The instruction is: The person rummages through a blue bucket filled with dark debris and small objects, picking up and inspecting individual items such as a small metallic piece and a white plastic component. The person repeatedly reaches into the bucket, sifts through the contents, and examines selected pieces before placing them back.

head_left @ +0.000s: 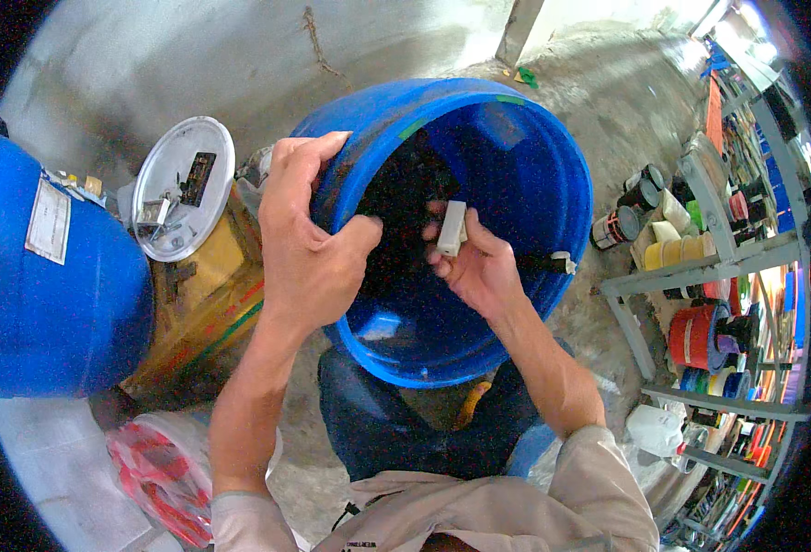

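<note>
I'm looking at a person with both arms reaching to a blue barrel (527,189), its open mouth tipped toward them, in the middle of the frame. The right hand (479,267), just right of centre, has a narrow grip, pinching a small white block (452,230) upright between thumb and fingers, over the barrel's mouth. The left hand (306,244) straddles the rim left of centre, thumb on the inner side, fingers over the outside; how firm that grip is, I cannot tell. Dark stuff, too murky to make out, fills the barrel's left part. Over at the upper left, a white disc (209,136) carries a black piece (199,178) and other small bits, beside a second blue barrel (65,294). A red-and-white plastic bag (159,474) lies lower left; a grey rack (713,260) lines the right.
</note>
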